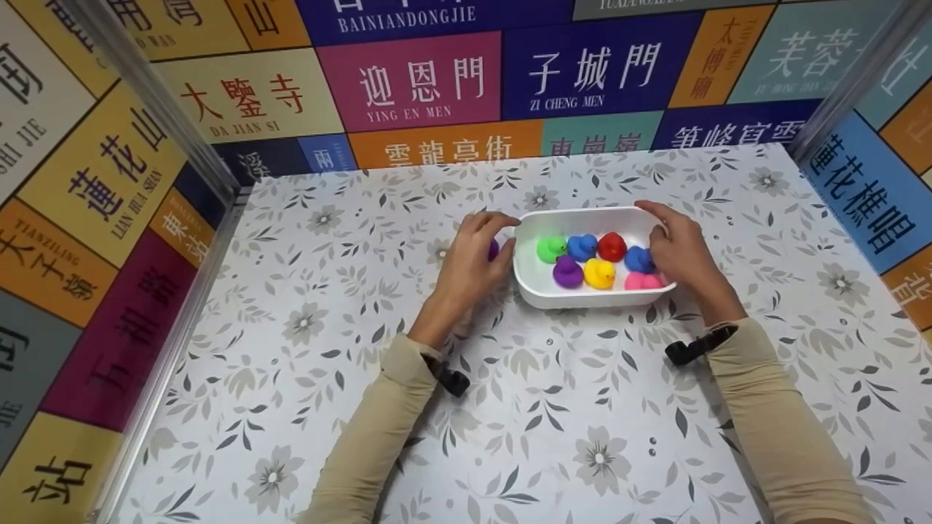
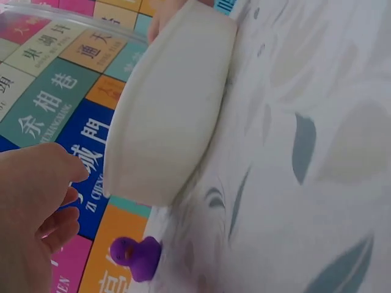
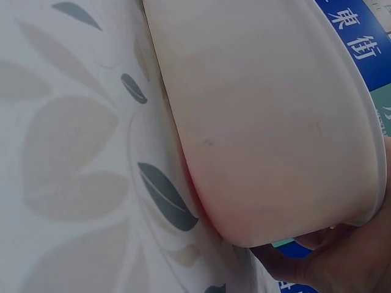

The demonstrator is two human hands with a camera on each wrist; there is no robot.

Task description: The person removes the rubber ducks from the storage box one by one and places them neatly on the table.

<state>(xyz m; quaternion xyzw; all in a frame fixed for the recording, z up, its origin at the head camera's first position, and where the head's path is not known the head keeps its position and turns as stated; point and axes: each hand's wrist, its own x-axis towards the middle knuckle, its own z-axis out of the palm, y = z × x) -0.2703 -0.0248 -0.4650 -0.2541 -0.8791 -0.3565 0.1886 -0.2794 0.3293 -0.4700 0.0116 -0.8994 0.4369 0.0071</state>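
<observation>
The right hand [image 1: 686, 251] grips the right end of a white tub [image 1: 593, 299] on the flowered table [image 1: 524, 422]; seven toy ducks [image 1: 599, 274] sit inside. The left hand [image 1: 470, 256], fingers loosely bent and holding nothing, hovers just beside its left end, near a purple duck [image 2: 137, 257] standing on the table.

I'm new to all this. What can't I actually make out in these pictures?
- Head view: most of the loose purple duck; the left hand hides it.
- Head view: one end of the rightmost blue duck; the right hand covers it.
- Head view: tops of the characters above BAINIANDONGJIE; the top edge cuts them off.
- Both wrist views: the ducks in the tub; its wall hides them.
</observation>
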